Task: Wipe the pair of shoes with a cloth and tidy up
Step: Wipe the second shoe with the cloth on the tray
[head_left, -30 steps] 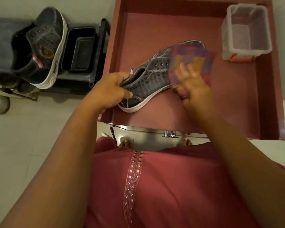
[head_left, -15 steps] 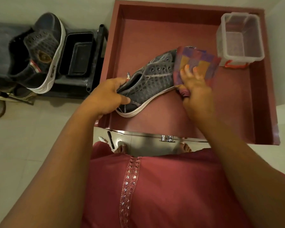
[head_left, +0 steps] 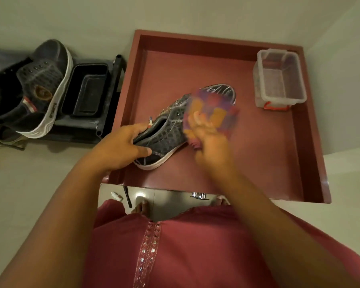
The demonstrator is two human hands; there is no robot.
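Note:
A grey sneaker with a white sole lies on its side on the red tray-like table, toe pointing away. My left hand grips its heel end. My right hand presses a purple and orange checked cloth against the shoe's middle; the hand and cloth are blurred with motion. The second grey sneaker leans on a dark rack at the left, sole edge facing right.
A clear plastic box with a red clip stands in the table's far right corner. A black rectangular tray sits on the dark rack left of the table. My feet and a pen show on the pale floor below.
The cloth and my right hand have slid back along the shoe from the toe toward the middle, uncovering the toe. My left hand keeps its hold on the heel.

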